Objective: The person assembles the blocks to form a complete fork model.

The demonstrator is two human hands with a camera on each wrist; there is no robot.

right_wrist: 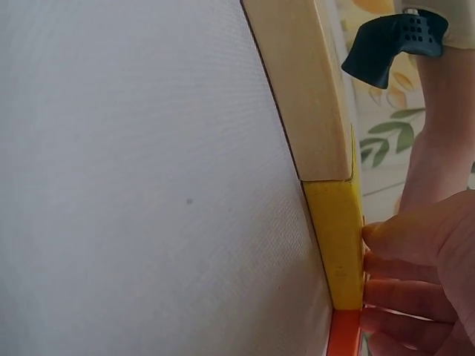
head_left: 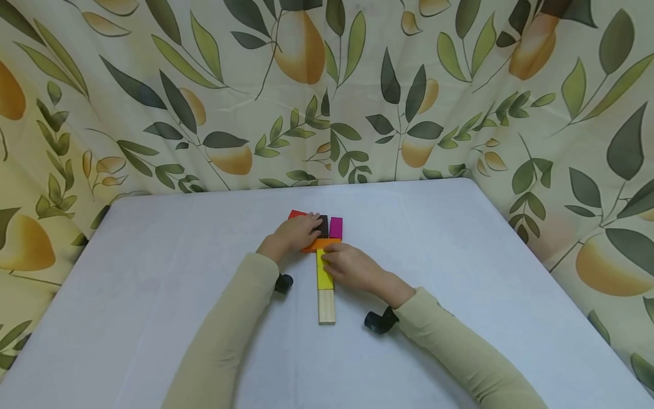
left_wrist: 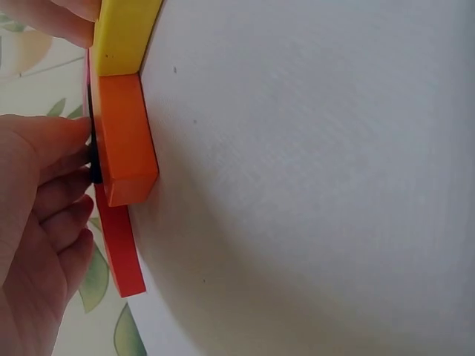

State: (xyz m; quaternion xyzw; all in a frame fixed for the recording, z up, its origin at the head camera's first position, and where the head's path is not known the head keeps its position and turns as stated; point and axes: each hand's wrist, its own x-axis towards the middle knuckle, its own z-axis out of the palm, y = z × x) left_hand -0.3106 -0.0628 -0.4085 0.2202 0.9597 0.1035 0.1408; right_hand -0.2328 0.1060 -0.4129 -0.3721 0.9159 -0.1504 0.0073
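Note:
In the head view my left hand (head_left: 295,232) grips a black block (head_left: 323,226) behind the orange block (head_left: 326,245). The left wrist view shows its thumb and curled fingers at the dark edge of that block. A red block (head_left: 297,214) pokes out past the left hand, mostly hidden by it. My right hand (head_left: 353,267) rests its fingertips on the yellow block (head_left: 325,275), near where it meets the orange one. To the right of the black block lies a magenta block (head_left: 335,227). A plain wooden block (head_left: 326,307) continues the line below the yellow.
All the blocks lie flat on a white-covered table (head_left: 153,318). Behind and beside it hangs a leaf-and-fruit patterned curtain (head_left: 306,130). Black wrist cameras are strapped at both sleeves, such as the right camera (head_left: 380,321).

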